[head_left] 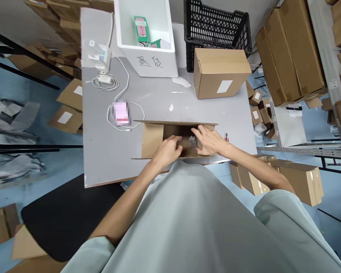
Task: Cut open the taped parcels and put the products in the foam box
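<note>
White bin [147, 57] reads "退货".

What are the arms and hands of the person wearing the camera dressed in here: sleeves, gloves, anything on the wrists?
Both arms are bare from the short sleeves down. The shirt is pale grey-green, loose and plain, without markings. The left hand and right hand are ungloved; no watch, ring or bracelet shows on either.

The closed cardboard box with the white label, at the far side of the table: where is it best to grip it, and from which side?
Judging by its pose, take the closed cardboard box by its two short end walls, one hand on each, coming from the near side. It rests flat on the table with its flaps shut, so the top gives no edge to hold, and a black crate stands close behind it.
</note>
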`<state>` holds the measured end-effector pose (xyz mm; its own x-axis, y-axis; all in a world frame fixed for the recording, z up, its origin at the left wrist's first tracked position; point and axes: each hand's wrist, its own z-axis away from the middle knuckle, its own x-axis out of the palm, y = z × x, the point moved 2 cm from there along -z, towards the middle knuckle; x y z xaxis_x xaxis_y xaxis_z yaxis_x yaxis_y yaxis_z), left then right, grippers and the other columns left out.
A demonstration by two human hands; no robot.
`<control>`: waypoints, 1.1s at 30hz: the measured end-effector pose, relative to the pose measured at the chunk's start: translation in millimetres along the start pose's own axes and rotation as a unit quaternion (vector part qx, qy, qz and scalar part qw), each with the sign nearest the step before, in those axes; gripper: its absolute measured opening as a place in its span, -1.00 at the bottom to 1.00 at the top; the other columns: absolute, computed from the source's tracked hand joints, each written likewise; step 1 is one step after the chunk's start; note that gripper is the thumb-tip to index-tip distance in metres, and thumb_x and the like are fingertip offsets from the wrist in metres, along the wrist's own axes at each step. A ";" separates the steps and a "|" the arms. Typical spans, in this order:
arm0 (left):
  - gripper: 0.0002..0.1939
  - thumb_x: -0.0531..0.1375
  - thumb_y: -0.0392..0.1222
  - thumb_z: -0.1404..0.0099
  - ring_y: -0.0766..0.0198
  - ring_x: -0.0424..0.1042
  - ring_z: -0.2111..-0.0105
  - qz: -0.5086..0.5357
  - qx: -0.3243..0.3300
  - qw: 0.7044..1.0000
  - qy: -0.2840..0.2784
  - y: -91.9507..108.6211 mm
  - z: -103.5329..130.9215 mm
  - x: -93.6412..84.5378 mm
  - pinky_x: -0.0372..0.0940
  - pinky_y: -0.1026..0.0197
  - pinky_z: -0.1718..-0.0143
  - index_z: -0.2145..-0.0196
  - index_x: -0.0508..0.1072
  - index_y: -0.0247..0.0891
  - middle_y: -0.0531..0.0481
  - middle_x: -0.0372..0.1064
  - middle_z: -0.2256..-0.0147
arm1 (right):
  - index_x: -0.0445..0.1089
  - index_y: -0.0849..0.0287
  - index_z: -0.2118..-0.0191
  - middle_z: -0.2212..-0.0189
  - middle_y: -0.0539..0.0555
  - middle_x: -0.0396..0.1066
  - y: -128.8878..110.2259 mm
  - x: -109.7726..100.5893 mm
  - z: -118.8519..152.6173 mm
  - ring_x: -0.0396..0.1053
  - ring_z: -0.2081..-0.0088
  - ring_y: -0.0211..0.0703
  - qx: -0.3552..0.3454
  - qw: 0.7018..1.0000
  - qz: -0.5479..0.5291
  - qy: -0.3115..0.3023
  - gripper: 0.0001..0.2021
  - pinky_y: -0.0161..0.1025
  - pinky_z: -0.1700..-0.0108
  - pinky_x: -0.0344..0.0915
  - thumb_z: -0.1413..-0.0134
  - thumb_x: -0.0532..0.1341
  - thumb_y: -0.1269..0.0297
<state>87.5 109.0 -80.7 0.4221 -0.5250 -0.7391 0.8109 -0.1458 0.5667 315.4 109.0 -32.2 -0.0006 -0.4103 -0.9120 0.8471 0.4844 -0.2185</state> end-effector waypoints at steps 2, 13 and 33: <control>-0.47 0.13 -0.20 -0.50 -0.10 0.68 -0.10 -0.001 -0.002 0.999 -0.041 -1.7 -1.6 -0.2 0.51 -0.06 -0.22 -0.33 0.58 -0.27 -0.26 0.61 -0.26 | 0.12 0.22 -0.52 -0.32 0.45 0.32 10.4 -6.0 9.9 0.41 -0.27 0.39 0.015 0.999 -0.036 0.031 -0.22 0.11 0.02 0.63 -0.31 0.36 0.11; -0.18 0.36 0.06 -0.42 -0.21 0.57 -0.27 -0.103 0.105 0.972 -0.182 51.8 -65.8 -4.6 0.44 -0.02 -0.24 -0.55 0.31 -0.12 -0.27 0.44 -0.38 | 0.25 0.13 -0.39 -0.25 0.33 0.34 75.8 18.2 69.1 0.45 -0.23 0.24 0.030 0.950 -0.210 0.228 -0.36 0.15 -0.20 0.55 -0.19 0.23 0.41; -0.37 0.41 -0.02 -0.32 -0.24 0.61 -0.18 -0.103 0.145 0.983 -0.053 64.8 -87.5 -29.1 0.50 -0.10 -0.21 -0.27 0.44 -0.22 -0.29 0.57 -0.21 | 0.34 0.15 -0.44 -0.43 0.30 0.37 56.8 24.5 46.2 0.37 -0.39 0.20 0.049 0.921 -0.298 0.248 -0.43 0.17 -0.37 0.48 -0.36 0.21 0.34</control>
<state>163.3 188.3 -54.4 0.2033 -0.5415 -0.8158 0.7183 -0.4837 0.5001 388.1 90.8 -50.9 -0.7026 -0.1656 -0.6920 0.6615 0.2064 -0.7210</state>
